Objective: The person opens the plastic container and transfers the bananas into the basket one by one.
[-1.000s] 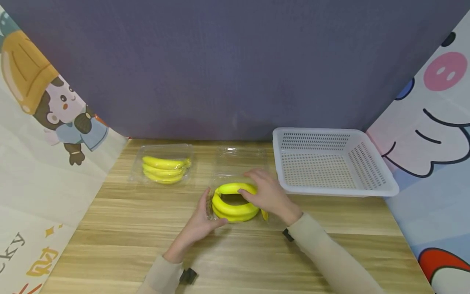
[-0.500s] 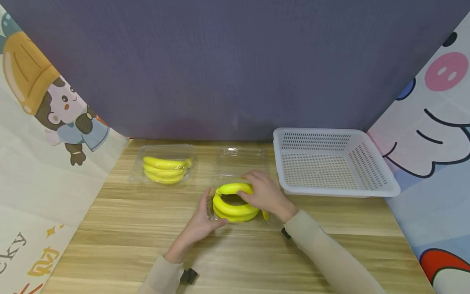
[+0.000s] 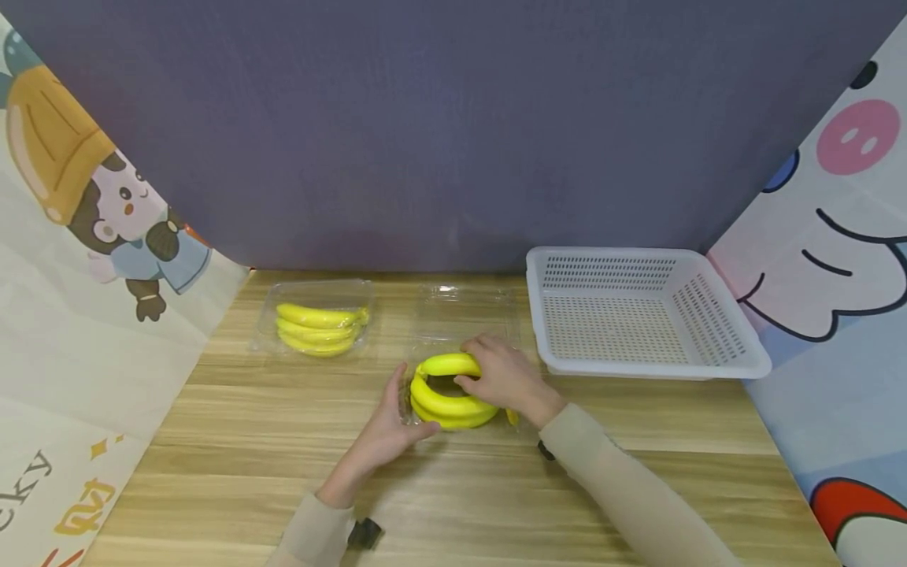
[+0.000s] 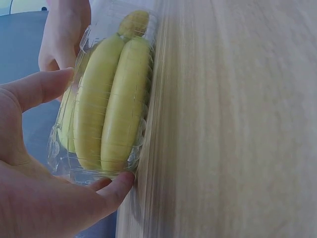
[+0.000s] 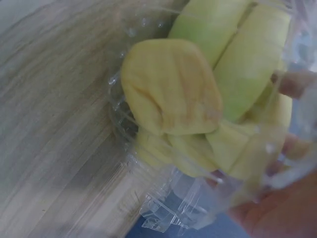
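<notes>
Thumb and fingers of the right hand (image 3: 506, 378) are pinching the far banana (image 3: 448, 365) of the bunch (image 3: 455, 407), the thumb sitting inside the gap and the fingers lying over the outer side; that gap is probably giving the thumb its room. The left hand (image 3: 383, 429) is spreading its digits around the near left corner of the box (image 3: 405, 405), touching the wall without wrapping it, likely steadying it against the other hand's push or pull.

Between the hands, the bunch is lying inside the box, near bananas showing through the clear wall. Its thick end (image 5: 171, 87) is facing the right wrist, close to the plastic. Just beyond the hands, the lid (image 3: 460, 311) is lying back, leaving the top clear for fingers.

Ahead and left of the left hand, a second box (image 3: 322, 291) is holding more bananas (image 3: 319, 317). Ahead and right of the right hand, a basket (image 3: 638, 368) is standing on the table (image 3: 460, 504), apart from the work.
</notes>
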The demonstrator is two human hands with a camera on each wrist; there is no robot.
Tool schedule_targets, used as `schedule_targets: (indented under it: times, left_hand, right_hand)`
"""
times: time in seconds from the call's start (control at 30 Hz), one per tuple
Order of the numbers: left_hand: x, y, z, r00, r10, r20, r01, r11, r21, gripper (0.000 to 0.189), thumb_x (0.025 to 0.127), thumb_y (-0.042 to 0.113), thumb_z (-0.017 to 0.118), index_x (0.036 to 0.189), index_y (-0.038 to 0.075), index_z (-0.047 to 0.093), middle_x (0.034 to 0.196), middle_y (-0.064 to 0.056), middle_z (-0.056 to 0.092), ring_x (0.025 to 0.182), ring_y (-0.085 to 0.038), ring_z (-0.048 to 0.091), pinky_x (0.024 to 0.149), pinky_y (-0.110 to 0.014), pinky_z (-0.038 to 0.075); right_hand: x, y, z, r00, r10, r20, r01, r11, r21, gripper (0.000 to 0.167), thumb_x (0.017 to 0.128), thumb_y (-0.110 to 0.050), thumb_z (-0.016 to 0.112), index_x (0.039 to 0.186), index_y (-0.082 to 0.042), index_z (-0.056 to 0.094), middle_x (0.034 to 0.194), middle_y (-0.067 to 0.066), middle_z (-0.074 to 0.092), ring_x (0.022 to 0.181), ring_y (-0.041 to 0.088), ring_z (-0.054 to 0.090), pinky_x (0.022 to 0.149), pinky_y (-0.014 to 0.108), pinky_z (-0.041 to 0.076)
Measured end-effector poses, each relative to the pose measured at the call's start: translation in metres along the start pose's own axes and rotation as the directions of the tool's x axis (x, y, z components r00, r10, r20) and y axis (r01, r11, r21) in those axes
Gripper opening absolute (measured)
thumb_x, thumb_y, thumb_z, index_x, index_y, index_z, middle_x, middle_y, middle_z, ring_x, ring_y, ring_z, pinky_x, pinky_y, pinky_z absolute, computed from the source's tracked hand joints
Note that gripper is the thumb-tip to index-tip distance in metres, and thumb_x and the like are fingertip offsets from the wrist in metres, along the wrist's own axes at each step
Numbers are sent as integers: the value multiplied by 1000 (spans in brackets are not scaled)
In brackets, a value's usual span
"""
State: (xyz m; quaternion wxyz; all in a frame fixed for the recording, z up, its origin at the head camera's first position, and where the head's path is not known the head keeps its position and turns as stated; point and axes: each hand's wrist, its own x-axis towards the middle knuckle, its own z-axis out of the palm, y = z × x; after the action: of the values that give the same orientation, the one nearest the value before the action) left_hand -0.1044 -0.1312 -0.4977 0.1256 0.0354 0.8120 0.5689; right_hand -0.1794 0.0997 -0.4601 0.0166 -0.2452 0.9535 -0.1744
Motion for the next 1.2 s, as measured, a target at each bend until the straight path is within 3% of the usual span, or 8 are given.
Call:
schedule_targets:
  times: [0.3, 0.83, 1.2]
  left_hand:
    - [0, 0, 1, 1000, 1, -4, -1, 1000, -11, 119, 80, 21, 86, 163, 10, 1, 167, -26, 6, 151, -45, 13, 120, -62, 18]
    - [0, 0, 2, 1000, -4, 3, 4, 1000, -8, 119, 81, 22, 85, 163, 11, 1, 168, -23, 4, 152, -43, 11, 121, -62, 17]
    - [0, 0, 1, 1000, -10, 1, 10, 1000, -4, 119, 81, 23, 85, 164, 12, 0, 167, -24, 4, 152, -44, 11, 120, -62, 17]
  right_hand:
    - [5, -2, 5, 998, 23, 60, -21, 999, -31, 59, 91, -46, 71, 137, -10, 60, 133, 8, 61, 119, 28, 58, 100, 51, 51]
    - [11, -3, 14, 999, 8, 35, -4, 993, -117, 52, 89, -41, 74, 129, -11, 62, 115, 6, 61, 98, 19, 56, 81, 39, 55]
    - [16, -1, 20, 999, -3, 39, 9, 989, -148, 45, 89, -35, 75, 127, -15, 61, 110, 3, 60, 96, 17, 54, 80, 36, 54]
